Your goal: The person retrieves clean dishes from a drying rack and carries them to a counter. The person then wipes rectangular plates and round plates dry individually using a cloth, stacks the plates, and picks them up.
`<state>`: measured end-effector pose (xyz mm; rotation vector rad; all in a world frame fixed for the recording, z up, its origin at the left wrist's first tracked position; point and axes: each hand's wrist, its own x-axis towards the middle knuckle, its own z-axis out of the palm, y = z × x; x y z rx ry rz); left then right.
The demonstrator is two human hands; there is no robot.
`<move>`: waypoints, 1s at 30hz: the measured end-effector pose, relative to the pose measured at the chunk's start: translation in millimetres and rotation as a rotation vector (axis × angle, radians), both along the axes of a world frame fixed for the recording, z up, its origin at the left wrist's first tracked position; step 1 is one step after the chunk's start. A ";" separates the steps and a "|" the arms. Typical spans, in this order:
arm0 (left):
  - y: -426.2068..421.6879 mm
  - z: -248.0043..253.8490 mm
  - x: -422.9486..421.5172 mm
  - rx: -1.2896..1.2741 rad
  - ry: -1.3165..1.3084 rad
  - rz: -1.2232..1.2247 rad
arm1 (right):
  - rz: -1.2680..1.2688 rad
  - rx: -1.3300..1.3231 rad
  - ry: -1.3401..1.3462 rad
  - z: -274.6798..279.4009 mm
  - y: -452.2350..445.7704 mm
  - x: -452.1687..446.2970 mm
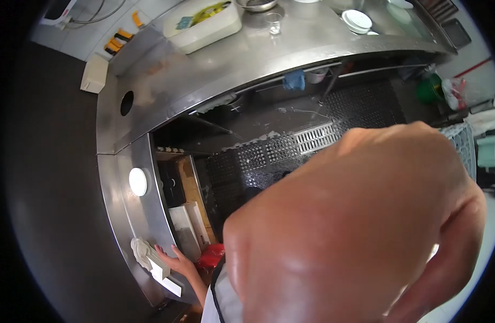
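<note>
My left hand is at the lower left, fingers stretched and spread, with nothing in it. It is beside a stack of white, thin-edged pieces on the steel ledge; whether it touches them I cannot tell. A crumpled white cloth lies against the stack, and a flat white piece lies in front. My right hand looms very close to the camera, covering much of the right side. Its fingers are curled, their tips hidden, and anything they hold is out of sight.
The steel counter bears a white tub, a clear glass and stacked white dishes. A round white lid or dish sits on the left ledge. Below are a wet black floor mat and a metal drain grate.
</note>
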<state>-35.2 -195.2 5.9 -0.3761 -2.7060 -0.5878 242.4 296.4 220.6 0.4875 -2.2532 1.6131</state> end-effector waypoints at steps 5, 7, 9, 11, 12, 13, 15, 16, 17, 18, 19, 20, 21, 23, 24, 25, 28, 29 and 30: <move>4.5 -16.7 2.9 -0.017 -0.048 0.025 | 0.128 0.072 0.079 22.3 2.5 -60.7; 12.4 -15.9 5.0 0.000 -0.097 0.015 | 0.167 0.095 0.089 26.3 -3.3 -89.2; 4.3 -16.7 -9.7 -0.024 -0.085 -0.001 | 0.201 0.100 0.101 32.8 -4.0 -117.4; 19.9 0.3 -10.1 0.000 -0.101 0.015 | 0.251 0.109 0.117 41.0 -4.4 -139.9; 19.8 0.1 -6.3 -0.010 -0.099 0.028 | 0.276 0.112 0.124 45.4 -3.8 -148.1; 25.6 -2.6 0.2 -0.010 -0.101 0.034 | 0.293 0.118 0.127 47.5 -3.0 -153.7; 33.2 -4.2 9.3 0.013 -0.122 0.066 | 0.311 0.134 0.125 51.6 -3.6 -167.0; 36.0 -6.3 7.7 0.004 -0.124 0.074 | 0.315 0.141 0.128 53.3 -5.1 -175.0; 37.1 -6.4 11.1 -0.006 -0.123 0.089 | 0.322 0.149 0.138 55.7 -5.7 -181.0; 38.8 -7.7 13.6 0.030 -0.163 0.098 | 0.330 0.160 0.146 56.4 -7.0 -188.0; 42.0 -13.2 12.6 0.110 -0.177 0.102 | 0.345 0.175 0.154 58.2 -9.1 -193.5; 21.4 -44.0 1.9 0.128 -0.067 0.013 | 0.349 0.184 0.160 59.4 -12.3 -199.8; 0.1 -72.4 -2.9 0.134 0.033 -0.086 | 0.340 0.188 0.165 60.7 -13.3 -209.3; 30.1 -68.4 1.0 0.253 -0.063 -0.003 | 0.340 0.173 0.143 64.9 -18.6 -223.0; 51.3 -58.1 0.8 0.312 -0.103 0.051 | 0.354 0.150 0.109 70.0 -21.2 -231.3; 58.2 -46.7 1.5 0.374 -0.129 0.117 | 0.380 0.096 0.045 79.6 -23.0 -241.5; 48.9 -21.9 5.7 0.236 -0.155 0.055 | 0.734 -0.159 -0.572 123.2 -39.0 -267.2; 55.1 -20.8 1.1 0.275 -0.148 0.052 | 0.764 -0.151 -0.634 125.3 -48.5 -272.8; 54.3 -22.4 5.8 0.294 -0.149 0.110 | 0.792 -0.141 -0.696 126.7 -57.5 -279.4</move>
